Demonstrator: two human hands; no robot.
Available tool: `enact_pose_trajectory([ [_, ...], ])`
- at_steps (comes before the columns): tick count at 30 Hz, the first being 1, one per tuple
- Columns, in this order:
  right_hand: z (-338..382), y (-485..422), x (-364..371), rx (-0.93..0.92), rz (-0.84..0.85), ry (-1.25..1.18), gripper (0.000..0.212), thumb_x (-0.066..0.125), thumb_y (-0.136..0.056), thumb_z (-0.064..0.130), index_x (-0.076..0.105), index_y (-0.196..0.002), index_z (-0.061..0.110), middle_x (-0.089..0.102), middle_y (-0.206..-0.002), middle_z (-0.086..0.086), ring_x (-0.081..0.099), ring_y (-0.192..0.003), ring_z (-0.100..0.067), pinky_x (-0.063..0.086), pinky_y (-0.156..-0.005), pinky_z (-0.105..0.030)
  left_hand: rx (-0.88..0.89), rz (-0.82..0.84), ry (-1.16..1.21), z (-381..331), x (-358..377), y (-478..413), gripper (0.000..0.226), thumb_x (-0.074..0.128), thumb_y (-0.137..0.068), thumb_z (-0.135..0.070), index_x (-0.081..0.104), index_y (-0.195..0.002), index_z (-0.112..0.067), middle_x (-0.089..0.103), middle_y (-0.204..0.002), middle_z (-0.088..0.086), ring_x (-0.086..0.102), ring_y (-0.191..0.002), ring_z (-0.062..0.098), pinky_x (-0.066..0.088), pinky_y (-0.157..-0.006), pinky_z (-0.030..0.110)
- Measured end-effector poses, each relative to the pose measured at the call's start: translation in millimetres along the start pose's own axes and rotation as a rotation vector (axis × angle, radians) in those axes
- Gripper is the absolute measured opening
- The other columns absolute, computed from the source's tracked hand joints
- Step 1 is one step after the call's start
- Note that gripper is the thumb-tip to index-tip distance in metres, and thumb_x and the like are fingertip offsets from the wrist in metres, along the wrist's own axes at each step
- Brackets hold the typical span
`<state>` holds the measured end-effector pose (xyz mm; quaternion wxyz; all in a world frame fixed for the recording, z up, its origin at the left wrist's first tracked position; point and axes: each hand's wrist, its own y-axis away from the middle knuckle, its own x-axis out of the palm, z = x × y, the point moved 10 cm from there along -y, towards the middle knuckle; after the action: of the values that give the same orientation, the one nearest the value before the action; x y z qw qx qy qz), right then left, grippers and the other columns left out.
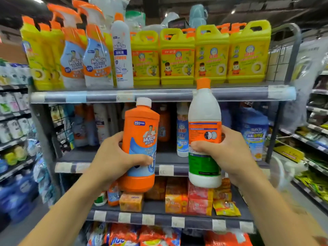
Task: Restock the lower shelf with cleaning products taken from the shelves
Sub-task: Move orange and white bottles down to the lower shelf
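Note:
My left hand grips an orange Mr Muscle bottle with a white cap, held upright in front of the middle shelf. In my right hand is a white bottle with an orange cap and an orange-and-green back label, also upright and slightly higher. Both bottles hang in the air in front of the rack, side by side with a gap between them. Below them runs the lower shelf, which carries orange and red soap packs and two small bottles at its left.
The top shelf holds yellow detergent jugs, spray bottles and a tall white bottle. More bottles stand at the back of the middle shelf. Bagged goods lie at the rack's bottom. Other store racks flank both sides.

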<state>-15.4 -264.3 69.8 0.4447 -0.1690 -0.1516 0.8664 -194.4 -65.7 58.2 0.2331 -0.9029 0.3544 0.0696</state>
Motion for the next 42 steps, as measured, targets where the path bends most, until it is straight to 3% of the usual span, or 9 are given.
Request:
enact_pose_trajectory([
  [5,-35,19,9,0.1,-0.008,0.012,0.035,0.085,-0.055,0.023,0.07,-0.086,0.024,0.074,-0.076,0.01,0.07,-0.066,-0.006,0.051,-0.061,-0.026,-0.16,0.019,-0.013,56,5,-5,0.068,0.087,-0.029,-0.036,0.071,-0.094,-0.022,0.078,-0.084,-0.005,0.075,-0.074,0.017,0.059,-0.064,0.034],
  [9,-55,24,21,0.146,0.01,0.029,0.04,0.086,-0.049,0.028,0.07,-0.085,0.024,0.074,-0.075,0.009,0.07,-0.064,-0.006,0.05,-0.061,-0.027,-0.229,0.008,0.002,88,9,-34,0.062,0.087,-0.03,-0.033,0.072,-0.089,-0.022,0.078,-0.08,-0.005,0.075,-0.072,0.015,0.059,-0.064,0.033],
  [15,-71,13,42,0.172,0.009,0.039,0.043,0.081,-0.044,0.036,0.066,-0.084,0.044,0.074,-0.075,0.013,0.069,-0.064,-0.004,0.05,-0.058,-0.024,-0.264,0.031,0.039,122,30,-107,0.051,0.091,-0.056,-0.016,0.066,-0.101,-0.022,0.074,-0.093,-0.001,0.072,-0.079,0.016,0.056,-0.057,0.028],
  [22,-94,-7,65,0.209,-0.041,0.085,0.047,0.087,-0.048,0.034,0.067,-0.09,0.029,0.074,-0.079,0.011,0.07,-0.069,-0.005,0.053,-0.065,-0.028,-0.295,0.025,0.094,181,53,-186,0.068,0.095,-0.049,-0.014,0.063,-0.108,-0.016,0.073,-0.101,0.007,0.072,-0.086,0.023,0.06,-0.071,0.041],
  [26,-104,-17,77,0.217,-0.071,0.058,0.049,0.084,-0.043,0.037,0.069,-0.089,0.031,0.075,-0.08,0.008,0.071,-0.071,-0.008,0.054,-0.066,-0.029,-0.262,0.032,0.104,205,70,-218,0.078,0.096,-0.046,-0.013,0.058,-0.114,-0.02,0.071,-0.11,0.006,0.07,-0.094,0.024,0.059,-0.083,0.046],
  [30,-113,-26,84,0.218,-0.09,0.093,0.051,0.082,-0.039,0.045,0.067,-0.087,0.04,0.075,-0.079,0.011,0.07,-0.07,-0.005,0.054,-0.065,-0.027,-0.211,0.039,0.1,207,87,-243,0.074,0.097,-0.046,-0.015,0.053,-0.104,-0.032,0.067,-0.107,-0.004,0.066,-0.088,0.014,0.056,-0.077,0.036],
  [34,-120,-33,88,0.22,-0.113,0.122,0.052,0.081,-0.038,0.048,0.065,-0.087,0.044,0.074,-0.078,0.014,0.07,-0.07,-0.003,0.053,-0.064,-0.025,-0.147,0.045,0.045,208,101,-258,0.078,0.096,-0.05,-0.017,0.051,-0.113,-0.03,0.062,-0.108,-0.006,0.061,-0.091,0.015,0.051,-0.076,0.033],
  [38,-126,-37,85,0.217,-0.131,0.131,0.053,0.08,-0.039,0.048,0.065,-0.089,0.045,0.074,-0.081,0.013,0.07,-0.072,-0.004,0.054,-0.066,-0.027,-0.127,0.041,0.055,215,109,-271,0.085,0.095,-0.053,-0.015,0.052,-0.126,-0.022,0.065,-0.123,0.004,0.064,-0.105,0.022,0.054,-0.092,0.045],
  [42,-132,-38,81,0.222,-0.131,0.104,0.053,0.082,-0.04,0.044,0.067,-0.09,0.039,0.075,-0.082,0.01,0.071,-0.072,-0.007,0.055,-0.065,-0.027,-0.114,0.074,0.068,218,115,-280,0.089,0.094,-0.055,-0.012,0.05,-0.133,-0.019,0.064,-0.127,0.007,0.064,-0.111,0.025,0.053,-0.096,0.051],
])
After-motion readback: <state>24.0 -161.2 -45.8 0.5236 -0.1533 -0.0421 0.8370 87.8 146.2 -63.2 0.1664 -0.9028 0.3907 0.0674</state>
